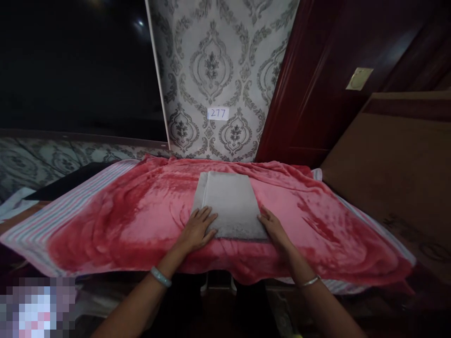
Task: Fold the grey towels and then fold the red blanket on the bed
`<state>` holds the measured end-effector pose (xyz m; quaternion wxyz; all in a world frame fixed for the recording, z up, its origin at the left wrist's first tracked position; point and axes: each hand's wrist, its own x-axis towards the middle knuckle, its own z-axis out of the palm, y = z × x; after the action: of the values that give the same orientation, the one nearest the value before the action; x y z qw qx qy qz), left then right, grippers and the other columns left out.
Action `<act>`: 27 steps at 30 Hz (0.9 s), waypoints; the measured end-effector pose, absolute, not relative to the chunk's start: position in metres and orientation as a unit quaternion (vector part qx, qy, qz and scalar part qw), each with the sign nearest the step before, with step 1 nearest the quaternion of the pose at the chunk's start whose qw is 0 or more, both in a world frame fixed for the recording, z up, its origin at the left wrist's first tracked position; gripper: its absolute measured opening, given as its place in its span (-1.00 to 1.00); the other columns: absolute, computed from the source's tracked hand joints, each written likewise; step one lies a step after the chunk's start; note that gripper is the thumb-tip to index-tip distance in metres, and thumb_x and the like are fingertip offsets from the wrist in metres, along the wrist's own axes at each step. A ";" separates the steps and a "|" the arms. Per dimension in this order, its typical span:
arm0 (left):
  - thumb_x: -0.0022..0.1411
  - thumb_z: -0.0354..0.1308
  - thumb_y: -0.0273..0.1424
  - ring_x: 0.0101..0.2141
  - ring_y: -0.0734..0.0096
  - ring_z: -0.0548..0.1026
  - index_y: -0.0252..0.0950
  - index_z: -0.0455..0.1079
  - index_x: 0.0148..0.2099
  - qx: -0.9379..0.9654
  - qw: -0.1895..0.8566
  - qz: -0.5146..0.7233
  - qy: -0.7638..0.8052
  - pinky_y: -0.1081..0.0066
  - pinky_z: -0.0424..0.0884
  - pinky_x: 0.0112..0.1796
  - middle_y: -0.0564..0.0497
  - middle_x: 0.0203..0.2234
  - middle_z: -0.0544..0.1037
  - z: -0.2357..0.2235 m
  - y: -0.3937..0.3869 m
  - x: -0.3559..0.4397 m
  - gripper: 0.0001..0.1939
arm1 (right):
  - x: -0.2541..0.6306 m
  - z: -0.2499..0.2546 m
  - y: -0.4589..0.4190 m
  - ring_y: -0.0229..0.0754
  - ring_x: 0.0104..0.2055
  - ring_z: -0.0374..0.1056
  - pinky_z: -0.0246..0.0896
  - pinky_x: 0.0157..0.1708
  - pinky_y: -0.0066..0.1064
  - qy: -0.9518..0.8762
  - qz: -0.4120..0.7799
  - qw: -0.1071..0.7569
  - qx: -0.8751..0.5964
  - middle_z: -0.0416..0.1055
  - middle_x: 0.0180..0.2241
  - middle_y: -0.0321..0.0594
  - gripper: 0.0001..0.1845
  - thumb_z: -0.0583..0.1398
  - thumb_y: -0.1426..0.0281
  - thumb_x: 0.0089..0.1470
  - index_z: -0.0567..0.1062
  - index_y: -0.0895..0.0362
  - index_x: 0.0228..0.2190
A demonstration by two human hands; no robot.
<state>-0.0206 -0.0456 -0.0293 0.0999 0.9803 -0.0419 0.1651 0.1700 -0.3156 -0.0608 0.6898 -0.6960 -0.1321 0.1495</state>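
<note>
Folded gray cloth [232, 202], flat, long axis toward wall [211, 65]

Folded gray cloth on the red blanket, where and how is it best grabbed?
Probably by its left and right edges, one hand from each side, fingers underneath and thumbs on top. The gray cloth lies flat as a rectangle, with a layered step along its left edge, so holding both sides should keep the layers together. The left hand and right hand are at those sides.
</note>
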 end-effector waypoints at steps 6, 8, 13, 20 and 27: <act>0.25 0.19 -0.08 0.36 -0.15 0.11 -0.33 0.22 0.37 0.982 0.074 0.165 -0.064 -0.28 -0.19 0.32 -0.34 0.31 0.29 -0.011 -0.080 -0.022 -0.25 | 0.140 -0.034 -0.309 0.02 -0.20 0.52 0.47 -0.26 -0.20 -0.135 0.276 0.739 -0.599 0.60 -0.22 -0.17 -0.51 0.34 0.19 -0.14 0.52 0.05 -0.12; 0.22 0.23 -0.18 0.37 -0.13 0.10 -0.31 0.10 0.43 0.980 0.075 0.162 -0.083 -0.24 -0.16 0.32 -0.32 0.34 0.23 -0.008 -0.103 -0.018 -0.19 | 0.139 -0.026 -0.305 -0.01 -0.24 0.52 0.47 -0.32 -0.23 -0.137 0.286 0.754 -0.575 0.60 -0.28 -0.19 -0.57 0.34 0.23 -0.14 0.51 0.05 -0.17; 0.24 0.06 -0.51 0.23 -0.07 0.33 -0.33 0.05 0.43 0.978 0.097 0.183 0.023 -0.05 0.28 0.16 -0.35 0.27 0.32 0.000 -0.141 0.004 -0.28 | 0.135 -0.005 -0.290 -0.03 -0.28 0.52 0.50 -0.32 -0.21 -0.153 0.254 0.795 -0.530 0.59 -0.29 -0.21 -0.57 0.35 0.27 -0.14 0.49 0.05 -0.17; 0.20 -0.10 -0.65 -0.09 0.09 0.56 -0.33 0.39 0.17 0.980 0.108 0.156 0.060 0.17 0.44 -0.06 -0.23 -0.11 0.60 0.023 -0.126 0.006 -0.47 | 0.126 -0.009 -0.291 0.07 -0.24 0.52 0.50 -0.31 -0.11 -0.126 0.251 0.800 -0.530 0.59 -0.36 -0.16 -0.64 0.28 0.04 -0.13 0.51 0.00 -0.34; 0.07 -0.03 -0.64 -0.07 0.16 0.57 -0.19 0.47 0.07 0.969 0.195 0.153 -0.006 0.26 0.43 -0.07 -0.07 -0.12 0.65 0.084 -0.113 -0.034 -0.45 | 0.111 -0.021 -0.295 0.14 -0.05 0.48 0.44 -0.06 0.00 -0.195 0.228 0.775 -0.556 0.60 -0.28 -0.10 -0.62 0.31 0.10 -0.17 0.59 0.03 -0.30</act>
<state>-0.0337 -0.1127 0.0840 0.1953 0.9687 -0.0062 0.1533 0.1113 -0.2954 -0.0207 0.7753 -0.5560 -0.1948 0.2279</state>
